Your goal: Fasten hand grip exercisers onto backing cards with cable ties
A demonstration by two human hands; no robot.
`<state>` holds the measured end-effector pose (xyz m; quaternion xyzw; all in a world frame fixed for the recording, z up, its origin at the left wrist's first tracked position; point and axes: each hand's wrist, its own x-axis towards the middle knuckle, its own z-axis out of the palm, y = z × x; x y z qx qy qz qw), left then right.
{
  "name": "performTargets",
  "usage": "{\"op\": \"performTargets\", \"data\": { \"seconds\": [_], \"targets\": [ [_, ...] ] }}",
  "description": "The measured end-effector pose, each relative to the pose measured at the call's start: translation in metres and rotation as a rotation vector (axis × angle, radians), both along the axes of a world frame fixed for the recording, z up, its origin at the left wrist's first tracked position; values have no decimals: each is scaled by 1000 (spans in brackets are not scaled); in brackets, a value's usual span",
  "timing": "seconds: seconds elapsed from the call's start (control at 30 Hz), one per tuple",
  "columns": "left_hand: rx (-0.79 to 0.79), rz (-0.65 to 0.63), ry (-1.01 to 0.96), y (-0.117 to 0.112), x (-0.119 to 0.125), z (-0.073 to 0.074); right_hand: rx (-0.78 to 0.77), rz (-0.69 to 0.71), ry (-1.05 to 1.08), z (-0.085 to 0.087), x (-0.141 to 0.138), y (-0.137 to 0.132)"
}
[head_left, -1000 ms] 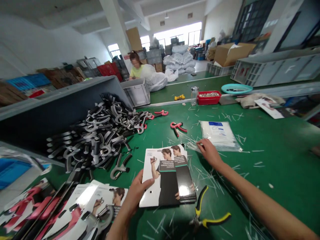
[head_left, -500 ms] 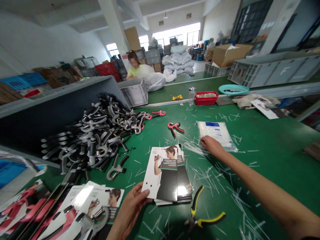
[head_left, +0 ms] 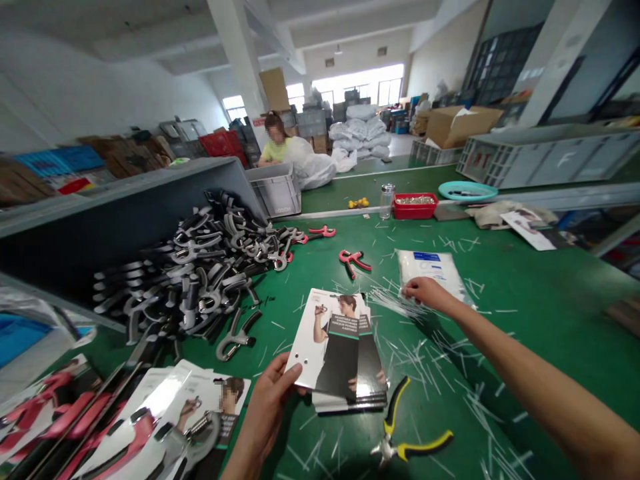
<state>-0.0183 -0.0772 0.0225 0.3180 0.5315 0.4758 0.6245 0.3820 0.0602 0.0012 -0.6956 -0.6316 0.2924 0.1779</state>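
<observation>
My left hand (head_left: 270, 407) grips the lower left corner of a printed card (head_left: 325, 340), lifted a little off a small stack of like cards (head_left: 360, 393) on the green table (head_left: 525, 293). My right hand (head_left: 425, 291) reaches forward, fingers pinched at the near edge of a clear bag (head_left: 431, 268) and a bundle of thin white cable ties (head_left: 390, 298); what they hold I cannot make out.
A heap of grey hand grippers (head_left: 200, 273) spills from a tipped grey bin (head_left: 115, 227) at left. Yellow-handled pliers (head_left: 407, 440) lie near the cards. Red grippers (head_left: 354, 259), a red tray (head_left: 414, 205), a jar (head_left: 386, 200) and packed cards (head_left: 125, 427) surround. A person (head_left: 274, 140) works far off.
My left hand has lifted the top card off the stack and tilted it. My right hand moved forward from the loose ties to the bag's edge.
</observation>
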Motion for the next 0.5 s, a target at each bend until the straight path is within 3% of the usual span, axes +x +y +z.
{"op": "performTargets", "data": {
  "seconds": [0.13,0.3,0.5],
  "targets": [
    [2,11,-20,5,7,2,-47,62,289,11,-6,-28],
    [-13,28,-12,4,9,-3,-132,76,932,17,-20,-52],
    [17,206,-50,11,1,-8,-165,118,1151,22,-47,-59]
  ]
}}
